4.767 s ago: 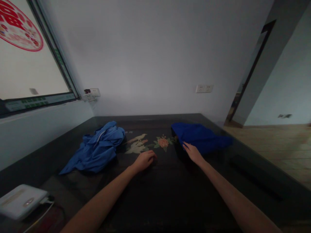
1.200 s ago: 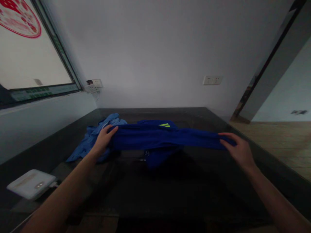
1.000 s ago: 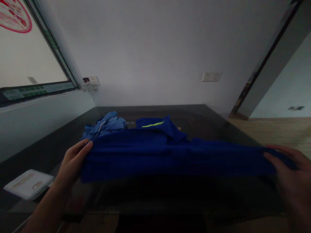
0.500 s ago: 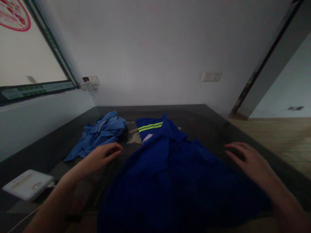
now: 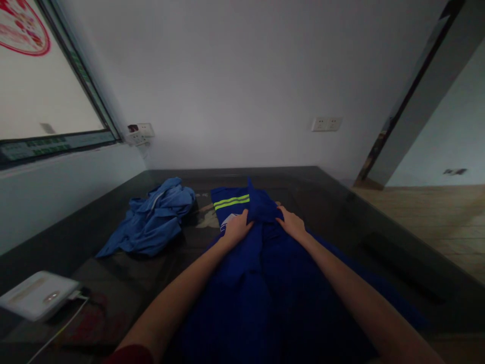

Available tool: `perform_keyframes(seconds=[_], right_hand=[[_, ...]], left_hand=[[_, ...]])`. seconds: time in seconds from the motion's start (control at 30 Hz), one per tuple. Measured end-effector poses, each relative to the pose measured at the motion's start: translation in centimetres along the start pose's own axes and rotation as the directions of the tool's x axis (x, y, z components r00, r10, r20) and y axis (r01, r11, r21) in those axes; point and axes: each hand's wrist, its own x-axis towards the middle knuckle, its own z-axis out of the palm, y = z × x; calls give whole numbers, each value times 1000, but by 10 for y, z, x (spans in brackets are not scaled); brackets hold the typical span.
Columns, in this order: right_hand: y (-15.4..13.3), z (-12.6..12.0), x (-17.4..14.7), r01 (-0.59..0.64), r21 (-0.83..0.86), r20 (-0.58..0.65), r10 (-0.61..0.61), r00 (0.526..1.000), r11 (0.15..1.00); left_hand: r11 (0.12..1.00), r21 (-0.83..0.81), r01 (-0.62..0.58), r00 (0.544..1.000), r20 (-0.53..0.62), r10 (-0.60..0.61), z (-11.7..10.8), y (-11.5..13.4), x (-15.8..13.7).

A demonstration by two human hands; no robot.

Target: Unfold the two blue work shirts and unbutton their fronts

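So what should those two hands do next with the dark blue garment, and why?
I'd probably draw the hands slightly apart to open the fold: the left hand and right hand seem to pinch the dark blue garment on either side of a raised fold, which stands up in a point beside the yellow-green stripes.

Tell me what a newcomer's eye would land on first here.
Likely the deep blue garment with yellow-green stripes, spread across the middle of the dark table, the left hand and right hand gripping it. Next, the crumpled lighter blue garment on the table's left and the red decoration on the window at top left.
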Motion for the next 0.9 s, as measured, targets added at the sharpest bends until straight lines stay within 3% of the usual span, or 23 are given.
perform_keyframes(seconds=[0.13,0.27,0.37,0.5,0.6,0.7,0.8,0.9], right_hand=[[11,-7,9,46,93,-9,-45,999,995],[41,-41,25,-111,68,-161,120,980,992],[73,-75,29,-250,124,-323,278,905,960],[98,-100,22,-297,159,-485,337,807,942],[109,-94,15,-315,90,-445,321,836,945],[127,-74,9,-277,13,-226,272,935,961],[148,-62,3,-182,-5,-66,181,981,983],[160,-69,-1,-160,5,-82,160,984,987]], left_hand=[[1000,23,21,999,-39,-20,-21,-26,3],[983,20,185,945,-280,-172,-76,-87,16],[974,46,220,883,-434,-179,-125,-127,19],[972,106,209,823,-557,-116,-161,-145,11],[956,152,251,876,-455,-158,-157,-146,1],[933,248,260,959,-183,-219,-137,-154,-12],[922,323,213,964,86,-253,-119,-168,-30],[926,347,150,954,196,-228,-117,-172,-44]])
